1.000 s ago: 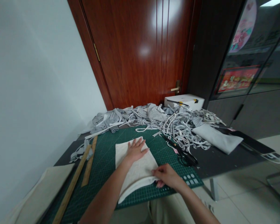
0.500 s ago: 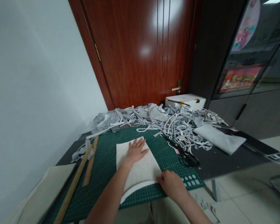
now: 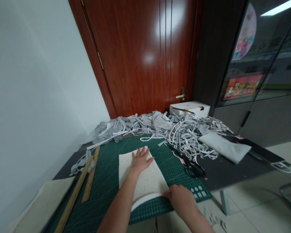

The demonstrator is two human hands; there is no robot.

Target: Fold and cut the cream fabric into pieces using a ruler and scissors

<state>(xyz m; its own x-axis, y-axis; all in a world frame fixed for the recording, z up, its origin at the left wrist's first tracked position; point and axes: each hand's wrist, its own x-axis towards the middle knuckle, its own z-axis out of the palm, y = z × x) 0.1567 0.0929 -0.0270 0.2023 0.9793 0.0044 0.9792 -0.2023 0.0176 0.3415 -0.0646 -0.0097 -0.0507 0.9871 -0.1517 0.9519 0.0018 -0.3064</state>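
A folded cream-coloured cloth point(image 3: 150, 183) lies on the green cutting mat point(image 3: 106, 181), its curved near edge facing me. My left hand point(image 3: 141, 160) rests flat on the far part of the cloth, fingers spread. At the near right corner, my right hand point(image 3: 180, 197) is closed with the cloth's edge pinched between thumb and fingers. Black-handled scissors point(image 3: 192, 168) lie to the right on the mat, blades pointing away from me. On the left are two wooden rulers point(image 3: 74, 197), one beside the other.
A long heap of grey fabric scraps and strips point(image 3: 179, 129) covers the table's back. Behind it stands a white box point(image 3: 196, 108). A folded grey cloth point(image 3: 225, 147) and a dark flat object point(image 3: 260, 151) lie at the right. More cream cloth point(image 3: 43, 200) lies near left.
The camera view has tilted up and shifted slightly right. Both hands keep nearly the same places on the cloth; its near edge has swung slightly to the right.
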